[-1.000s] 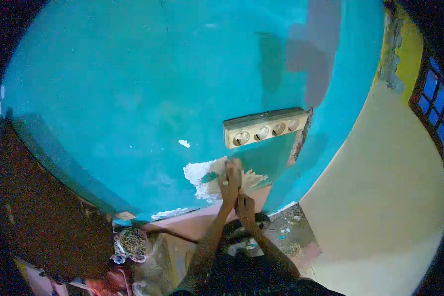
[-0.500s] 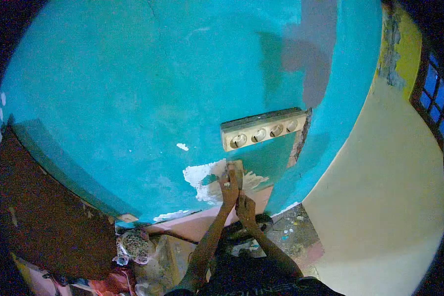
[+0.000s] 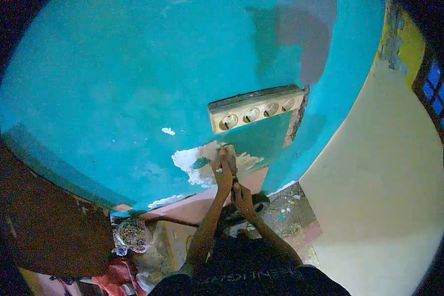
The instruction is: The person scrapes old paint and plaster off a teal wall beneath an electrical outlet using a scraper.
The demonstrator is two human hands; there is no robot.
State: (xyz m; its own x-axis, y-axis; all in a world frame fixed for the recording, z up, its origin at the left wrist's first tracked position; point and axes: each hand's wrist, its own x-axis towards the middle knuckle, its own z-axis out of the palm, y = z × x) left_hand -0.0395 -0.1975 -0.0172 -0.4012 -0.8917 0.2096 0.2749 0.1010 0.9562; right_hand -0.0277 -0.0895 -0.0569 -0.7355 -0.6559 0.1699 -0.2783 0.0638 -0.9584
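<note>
My left hand [image 3: 222, 172] presses with its fingers on the head of a putty knife [image 3: 234, 170], held against the turquoise wall. Below it, my right hand [image 3: 243, 198] is closed around the tool's dark handle; the fingers hide most of it. A ragged patch of white filler [image 3: 186, 161] spreads around the blade, smeared thinner and beige close to the tool. Just above the hands a long socket strip [image 3: 255, 111] with several round outlets is fixed to the wall, tilted in view.
A broken plaster channel [image 3: 296, 123] runs down beside the strip. Brown board or furniture [image 3: 44, 222] stands at left. On the floor below lie a clear bag [image 3: 130, 236], red cloth [image 3: 117, 277] and paint-spattered ground [image 3: 288, 212]. A cream wall [image 3: 380, 172] adjoins at right.
The view has shifted, so the wall and socket strip appear higher and further left. Both hands still hold the putty knife over the filler patch, its head turned slightly.
</note>
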